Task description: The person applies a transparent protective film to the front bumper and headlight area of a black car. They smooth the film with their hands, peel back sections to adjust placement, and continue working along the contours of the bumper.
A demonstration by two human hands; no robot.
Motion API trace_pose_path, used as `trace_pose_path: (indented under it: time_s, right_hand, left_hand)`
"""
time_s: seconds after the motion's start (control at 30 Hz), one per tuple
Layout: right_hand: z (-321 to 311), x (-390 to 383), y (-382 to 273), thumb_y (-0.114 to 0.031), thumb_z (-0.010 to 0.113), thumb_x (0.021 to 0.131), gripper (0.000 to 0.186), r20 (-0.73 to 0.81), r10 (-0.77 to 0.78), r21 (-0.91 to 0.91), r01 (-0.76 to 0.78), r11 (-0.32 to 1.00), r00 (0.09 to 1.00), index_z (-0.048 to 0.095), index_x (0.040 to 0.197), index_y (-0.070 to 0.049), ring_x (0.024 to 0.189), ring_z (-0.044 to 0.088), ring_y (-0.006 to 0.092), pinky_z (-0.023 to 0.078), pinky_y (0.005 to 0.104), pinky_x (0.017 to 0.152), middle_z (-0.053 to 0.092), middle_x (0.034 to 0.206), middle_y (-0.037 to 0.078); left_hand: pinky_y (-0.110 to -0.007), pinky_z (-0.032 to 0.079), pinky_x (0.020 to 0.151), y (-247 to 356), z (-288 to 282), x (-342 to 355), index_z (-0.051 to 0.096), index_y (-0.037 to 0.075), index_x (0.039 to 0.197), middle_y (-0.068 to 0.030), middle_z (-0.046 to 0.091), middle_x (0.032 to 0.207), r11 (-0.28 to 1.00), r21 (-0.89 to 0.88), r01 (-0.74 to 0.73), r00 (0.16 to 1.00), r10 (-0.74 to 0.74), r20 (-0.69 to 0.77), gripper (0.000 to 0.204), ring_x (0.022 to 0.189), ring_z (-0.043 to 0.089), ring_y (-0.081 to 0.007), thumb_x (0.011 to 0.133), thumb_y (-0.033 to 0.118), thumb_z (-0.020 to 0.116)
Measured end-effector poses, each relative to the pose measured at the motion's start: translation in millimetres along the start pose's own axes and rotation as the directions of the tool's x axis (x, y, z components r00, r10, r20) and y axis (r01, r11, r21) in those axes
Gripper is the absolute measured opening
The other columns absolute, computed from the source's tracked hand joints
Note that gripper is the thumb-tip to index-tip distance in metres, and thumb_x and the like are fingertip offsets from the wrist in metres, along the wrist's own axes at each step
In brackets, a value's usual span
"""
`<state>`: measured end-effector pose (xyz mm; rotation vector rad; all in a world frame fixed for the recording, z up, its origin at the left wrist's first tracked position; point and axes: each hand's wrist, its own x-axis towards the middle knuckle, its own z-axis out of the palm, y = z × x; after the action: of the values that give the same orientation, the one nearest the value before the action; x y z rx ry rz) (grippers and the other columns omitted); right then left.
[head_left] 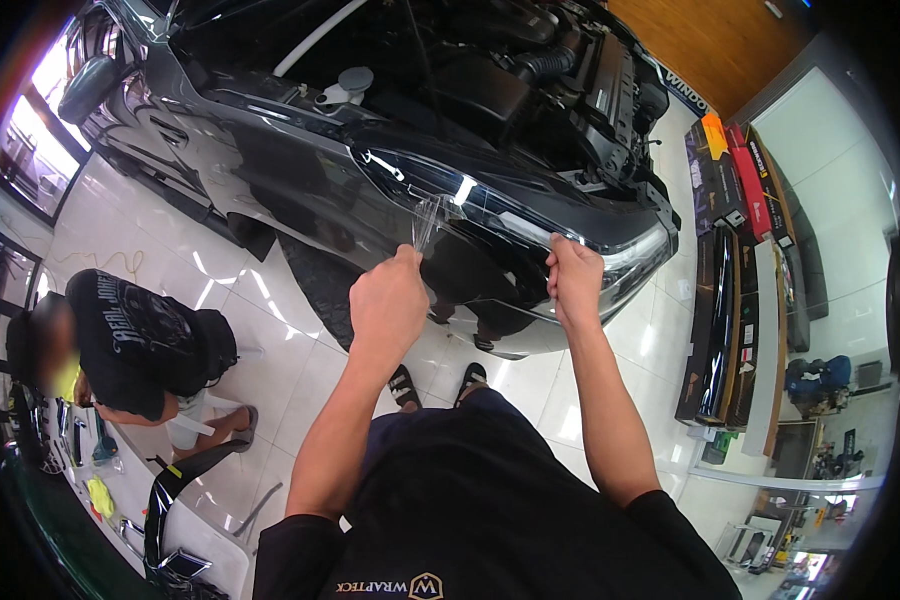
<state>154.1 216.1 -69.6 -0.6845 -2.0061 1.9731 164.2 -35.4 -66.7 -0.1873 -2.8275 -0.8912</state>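
My left hand (390,295) is closed on a crumpled clear film (433,218), which fans up over the front corner of a dark car (240,180) with its hood area open. My right hand (575,275) is closed, fingertips pinched at the lower edge of the headlight (630,250); what it holds, if anything, is too small to make out. The dark glossy panel below the headlight lies between my two hands. Above them the engine bay (530,80) shows hoses, covers and a pale reservoir cap (355,80).
At the lower left another person (145,340) in a black shirt bends beside a table (210,520) with tools, a yellow cloth and black strips. Long boxes (720,330) line the right wall near glass panels. My sandaled feet stand on white floor tiles (280,400) just short of the car.
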Motion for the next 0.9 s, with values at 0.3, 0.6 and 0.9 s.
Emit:
trace_pose_path:
  time_s: [0.3,0.6,0.9]
  right_hand:
    - [0,1,-2,-0.023,0.069,0.098,0.038,0.016,0.016,0.003,-0.016,1.0,1.0,0.056,0.066,-0.006,0.035,0.036,0.0069,0.026,0.0236,0.034,0.046,0.048,-0.002]
    - [-2,2,0,-0.026,0.067,0.099,0.039,0.03,0.003,-0.006,-0.003,1.0,1.0,0.061,0.067,-0.003,0.036,0.039,0.0075,0.027,0.0239,0.035,0.05,0.049,0.001]
    - [-1,1,-1,-0.022,0.069,0.098,0.037,0.025,0.01,0.045,-0.011,0.999,1.0,0.058,0.067,-0.004,0.035,0.037,0.0078,0.029,0.0244,0.034,0.047,0.05,0.0]
  left_hand:
    - [-0.052,0.054,0.066,14,-10,-18,0.06,0.001,0.097,-0.021,0.07,0.075,0.999,0.032,0.026,0.997,-0.028,0.078,0.021,0.071,0.07,-0.0411,0.104,0.017,0.049]
    - [-0.052,0.054,0.066,20,-10,-39,0.059,0.001,0.098,-0.0202,0.07,0.076,0.999,0.014,0.03,0.993,-0.032,0.115,0.022,0.071,0.07,-0.0407,0.105,0.018,0.048]
    - [-0.052,0.053,0.064,26,-9,-57,0.059,0.002,0.096,-0.0199,0.07,0.078,1.0,0.004,0.016,0.99,-0.016,0.139,0.02,0.071,0.07,-0.0402,0.104,0.018,0.05]
